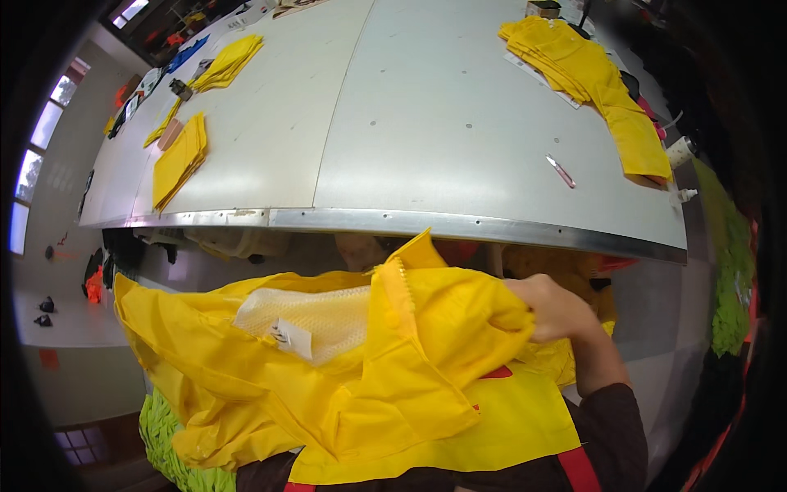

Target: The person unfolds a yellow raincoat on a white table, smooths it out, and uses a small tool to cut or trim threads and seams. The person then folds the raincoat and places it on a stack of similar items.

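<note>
A yellow jacket [328, 402] with a zip edge hangs bunched in front of me, short of the table's near edge. White mesh lining [344, 320] shows in its opening, with a small white label [293, 338] on it. My right hand [548, 310] is closed round the jacket's fabric at its right end. The tips of its fingers are hidden by the cloth. My left hand is out of sight; the jacket covers the area where the left arm would show. A yellow apron [508, 418] with red straps lies under the jacket on my front.
A pale table [410, 107] with a metal edge stands ahead. On it lie thread snips [561, 170], a yellow fabric stack [566, 61] at far right and folded yellow pieces [180, 160] at left. Green material [168, 435] is at lower left, more green cloth [725, 271] at right.
</note>
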The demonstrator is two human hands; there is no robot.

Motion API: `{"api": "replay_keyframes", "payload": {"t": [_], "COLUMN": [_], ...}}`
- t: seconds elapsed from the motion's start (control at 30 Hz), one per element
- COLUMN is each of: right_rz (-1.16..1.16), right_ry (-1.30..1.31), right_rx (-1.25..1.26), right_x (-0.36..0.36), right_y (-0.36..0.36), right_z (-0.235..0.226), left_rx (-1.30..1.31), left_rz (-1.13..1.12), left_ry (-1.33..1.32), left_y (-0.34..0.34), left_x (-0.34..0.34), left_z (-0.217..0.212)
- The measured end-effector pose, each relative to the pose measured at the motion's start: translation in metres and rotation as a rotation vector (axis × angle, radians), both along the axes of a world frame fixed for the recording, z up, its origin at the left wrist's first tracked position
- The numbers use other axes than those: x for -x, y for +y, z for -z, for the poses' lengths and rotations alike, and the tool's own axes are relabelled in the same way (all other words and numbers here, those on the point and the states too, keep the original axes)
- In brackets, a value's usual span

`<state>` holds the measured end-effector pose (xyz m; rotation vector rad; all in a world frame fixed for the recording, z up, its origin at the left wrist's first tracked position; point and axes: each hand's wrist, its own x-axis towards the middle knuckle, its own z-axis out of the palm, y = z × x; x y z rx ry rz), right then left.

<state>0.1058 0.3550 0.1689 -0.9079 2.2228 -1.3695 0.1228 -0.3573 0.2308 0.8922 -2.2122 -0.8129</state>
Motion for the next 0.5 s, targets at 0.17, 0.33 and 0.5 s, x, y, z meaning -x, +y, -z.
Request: {"api": "replay_keyframes", "payload": {"t": [0.17,0.33,0.5], "right_rz": [-0.008,0.495,0.751], "right_ry": [0.022,0.043,0.467], "right_rx": [0.036,0.431,0.160], "right_x": [0.015,0.071,0.261], "right_y": [0.022,-0.003,0.001], "right_z": [-0.074,-0.125,-0.118], "left_rx": [0.050,0.078,0.136], "left_rz": [0.098,0.326,0.540], "left_ry": [-0.006,0.005,-0.080], "left_y": [-0.019,-0.001,0.056], "left_x": [0.083,0.233,0.374], "left_z": [-0.024,-0.046,-0.048]}}
